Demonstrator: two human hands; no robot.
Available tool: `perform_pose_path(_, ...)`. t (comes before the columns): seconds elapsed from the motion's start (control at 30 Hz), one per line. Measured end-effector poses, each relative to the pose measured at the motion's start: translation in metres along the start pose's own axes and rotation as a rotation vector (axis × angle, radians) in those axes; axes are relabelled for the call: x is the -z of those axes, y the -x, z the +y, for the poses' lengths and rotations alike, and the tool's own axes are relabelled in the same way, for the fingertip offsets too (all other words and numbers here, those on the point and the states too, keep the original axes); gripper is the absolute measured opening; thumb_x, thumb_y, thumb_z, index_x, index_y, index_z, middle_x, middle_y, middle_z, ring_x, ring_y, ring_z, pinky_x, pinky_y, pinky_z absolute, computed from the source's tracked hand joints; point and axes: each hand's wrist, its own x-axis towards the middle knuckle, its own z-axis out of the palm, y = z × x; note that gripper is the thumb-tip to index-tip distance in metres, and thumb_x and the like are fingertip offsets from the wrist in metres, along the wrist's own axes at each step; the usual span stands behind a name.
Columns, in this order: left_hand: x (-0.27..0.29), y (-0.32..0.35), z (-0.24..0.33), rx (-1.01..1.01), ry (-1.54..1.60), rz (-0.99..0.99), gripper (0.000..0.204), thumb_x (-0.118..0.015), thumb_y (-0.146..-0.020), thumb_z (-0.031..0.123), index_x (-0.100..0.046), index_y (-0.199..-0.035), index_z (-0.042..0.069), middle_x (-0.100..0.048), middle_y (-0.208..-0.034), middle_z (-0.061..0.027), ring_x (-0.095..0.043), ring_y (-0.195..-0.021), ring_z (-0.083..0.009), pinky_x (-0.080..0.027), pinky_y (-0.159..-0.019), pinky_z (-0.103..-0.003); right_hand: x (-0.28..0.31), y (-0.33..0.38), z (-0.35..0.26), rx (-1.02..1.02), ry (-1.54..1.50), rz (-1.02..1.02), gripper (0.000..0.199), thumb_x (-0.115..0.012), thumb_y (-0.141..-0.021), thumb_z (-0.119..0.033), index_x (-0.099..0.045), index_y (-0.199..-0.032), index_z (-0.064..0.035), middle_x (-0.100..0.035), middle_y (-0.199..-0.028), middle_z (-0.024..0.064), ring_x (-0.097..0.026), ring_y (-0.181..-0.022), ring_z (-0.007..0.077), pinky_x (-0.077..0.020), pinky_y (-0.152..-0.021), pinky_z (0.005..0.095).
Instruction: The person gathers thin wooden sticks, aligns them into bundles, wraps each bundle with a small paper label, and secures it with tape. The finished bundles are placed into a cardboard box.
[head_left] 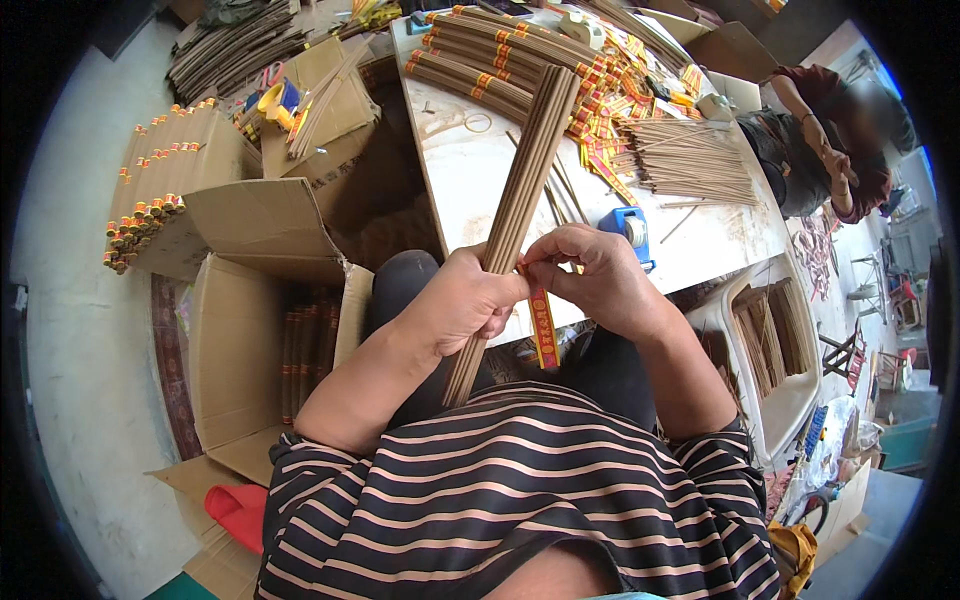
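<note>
My left hand (465,300) is closed around a long bundle of brown incense sticks (525,170), which slants from my lap up over the white table (470,190). My right hand (595,270) pinches a red and yellow paper label strip (543,330) against the bundle; the strip hangs down below my fingers. Both hands meet at the table's near edge. Several finished, labelled bundles (480,60) lie stacked at the table's far end.
A blue tape dispenser (630,230) and loose sticks (690,160) lie on the table. Open cardboard boxes (250,340) stand on the floor at left, with banded bundles (150,190) on one. A white crate of sticks (770,350) sits at right. Another person (830,150) works beyond the table.
</note>
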Motion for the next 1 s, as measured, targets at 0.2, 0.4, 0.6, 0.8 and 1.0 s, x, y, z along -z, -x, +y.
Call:
perform_pose_path(0.2,-0.012,0.001,0.003,-0.004,0.027,0.042,0.008,-0.055,-0.073,0.001,-0.052,-0.080,0.000,-0.045,-0.051,-0.0012,-0.040,-0.034,-0.0074,-0.030,-0.031,-0.021,-0.005,0.009,0.008,-0.018,-0.164,0.058,0.018,-0.060,-0.086,-0.008,-0.056,-0.097,0.0048,-0.059,-0.084,0.0055,-0.057,-0.078,0.0101,-0.0478,-0.070,0.0233)
perform_pose_path(0.4,-0.013,-0.008,0.006,-0.043,0.006,0.048,0.010,-0.058,-0.077,0.005,-0.051,-0.072,0.000,-0.043,-0.047,-0.0023,-0.039,-0.032,-0.0094,-0.031,-0.031,-0.023,-0.011,0.029,0.030,-0.265,-0.538,0.002,0.016,-0.061,-0.086,-0.011,-0.056,-0.093,0.0020,-0.058,-0.079,0.0011,-0.054,-0.074,0.0076,-0.0458,-0.066,0.0210)
perform_pose_path(0.6,-0.011,-0.026,0.004,0.054,0.012,-0.018,0.019,-0.059,-0.083,0.012,-0.050,-0.067,0.008,-0.043,-0.048,0.0024,-0.038,-0.035,-0.0070,-0.032,-0.035,-0.022,-0.004,0.030,0.049,-0.176,-0.474,0.214,0.007,-0.058,-0.087,-0.007,-0.057,-0.087,-0.0003,-0.058,-0.073,0.0025,-0.055,-0.065,0.0077,-0.0454,-0.058,0.0214)
perform_pose_path(0.8,0.000,-0.042,0.011,0.097,0.024,-0.004,0.023,-0.060,-0.083,0.013,-0.048,-0.064,0.011,-0.042,-0.049,0.0043,-0.039,-0.037,-0.0048,-0.032,-0.035,-0.021,0.007,0.038,0.043,-0.164,-0.362,0.261,0.012,-0.057,-0.087,-0.004,-0.059,-0.096,0.0021,-0.059,-0.077,0.0019,-0.051,-0.064,0.0062,-0.0434,-0.058,0.0204)
perform_pose_path(1.0,-0.008,-0.031,0.005,0.075,-0.062,-0.019,0.020,-0.061,-0.081,0.010,-0.049,-0.065,0.008,-0.043,-0.049,0.0013,-0.038,-0.036,-0.0067,-0.032,-0.033,-0.022,0.006,0.041,0.040,-0.155,-0.408,0.152,0.010,-0.055,-0.088,-0.006,-0.058,-0.094,0.0023,-0.058,-0.077,0.0031,-0.052,-0.063,0.0076,-0.0440,-0.057,0.0204)
